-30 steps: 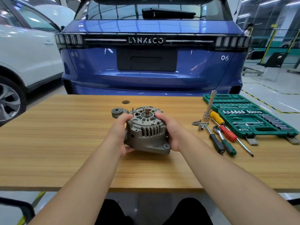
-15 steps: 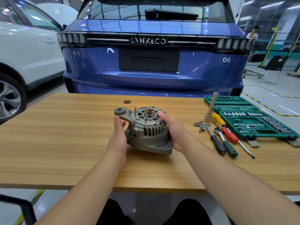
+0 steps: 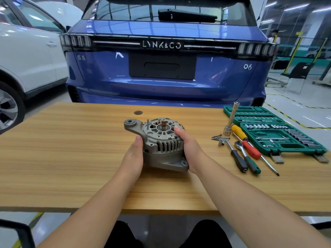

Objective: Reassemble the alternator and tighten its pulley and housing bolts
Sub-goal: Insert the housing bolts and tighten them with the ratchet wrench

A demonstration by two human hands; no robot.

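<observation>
Holding the alternator (image 3: pixel 162 145) with our left hand (image 3: pixel 133 154) and right hand (image 3: pixel 188 149) curled around it, we should seat it flat.

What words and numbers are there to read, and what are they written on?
"LYNK&CO": silver letters across the tailgate of the blue car.
"06": silver number on the right side of the same tailgate.
Two small silver characters on the left side of the tailgate: too blurred to read.
Alternator, socket set case and screwdrivers: no readable text.
</observation>
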